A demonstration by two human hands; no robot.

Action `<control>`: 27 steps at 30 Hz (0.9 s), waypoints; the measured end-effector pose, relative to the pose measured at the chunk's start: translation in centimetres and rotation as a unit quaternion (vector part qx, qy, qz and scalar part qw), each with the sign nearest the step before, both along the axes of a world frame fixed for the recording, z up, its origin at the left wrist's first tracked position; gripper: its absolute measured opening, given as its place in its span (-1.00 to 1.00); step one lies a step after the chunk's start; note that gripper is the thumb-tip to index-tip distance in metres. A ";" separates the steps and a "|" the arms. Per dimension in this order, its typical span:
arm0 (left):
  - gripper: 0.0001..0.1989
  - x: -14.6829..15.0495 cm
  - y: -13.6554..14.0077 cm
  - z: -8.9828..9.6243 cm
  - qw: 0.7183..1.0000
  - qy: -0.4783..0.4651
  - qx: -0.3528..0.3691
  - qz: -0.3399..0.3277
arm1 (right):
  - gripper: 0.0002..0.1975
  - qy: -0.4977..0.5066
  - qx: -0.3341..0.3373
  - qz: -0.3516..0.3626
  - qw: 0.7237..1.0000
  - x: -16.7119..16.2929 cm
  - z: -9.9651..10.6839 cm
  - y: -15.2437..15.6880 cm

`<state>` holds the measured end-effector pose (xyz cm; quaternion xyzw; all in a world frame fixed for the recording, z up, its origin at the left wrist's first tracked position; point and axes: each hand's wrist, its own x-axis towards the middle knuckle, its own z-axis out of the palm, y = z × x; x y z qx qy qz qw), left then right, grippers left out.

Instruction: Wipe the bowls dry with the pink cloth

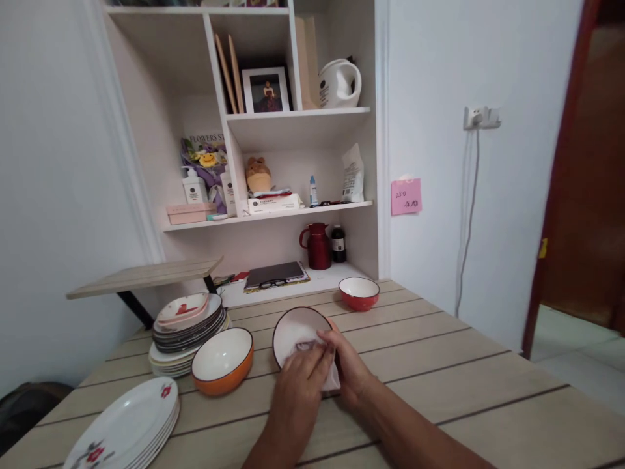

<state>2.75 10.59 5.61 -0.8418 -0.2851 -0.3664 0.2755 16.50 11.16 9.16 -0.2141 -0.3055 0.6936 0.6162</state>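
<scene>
A bowl with a white inside and a dark rim is tilted toward me above the table; a bit of orange shows on its outside. My right hand grips its right edge, thumb over the rim. My left hand presses a pale, thin cloth against the inside of the bowl, and part of the cloth hangs between the two hands. Left of them an orange bowl stands upright. Farther back is a red bowl, also upright.
Oval plates with red flowers lie stacked at the front left. Behind them rises a taller stack of plates and dishes, near a small raised shelf. A laptop and a red thermos jug are at the back.
</scene>
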 end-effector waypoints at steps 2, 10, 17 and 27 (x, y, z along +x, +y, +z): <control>-0.55 -0.4 0.4 0.2 1.000 0.020 -0.005 -0.006 | -0.38 -0.006 0.019 -0.014 1.000 0.4 0.5 0.0; -0.78 -1.9 1.8 0.3 0.993 0.055 0.102 -0.029 | -0.46 -0.082 0.062 0.001 0.995 2.4 1.6 0.2; -0.70 -2.0 1.1 0.7 0.986 0.063 0.152 -0.015 | -0.13 -0.029 0.020 0.002 0.999 2.2 0.7 0.4; -0.68 -2.0 0.9 -0.1 0.992 -0.027 0.120 0.033 | -0.01 0.027 0.062 0.055 0.996 -1.0 -0.5 0.0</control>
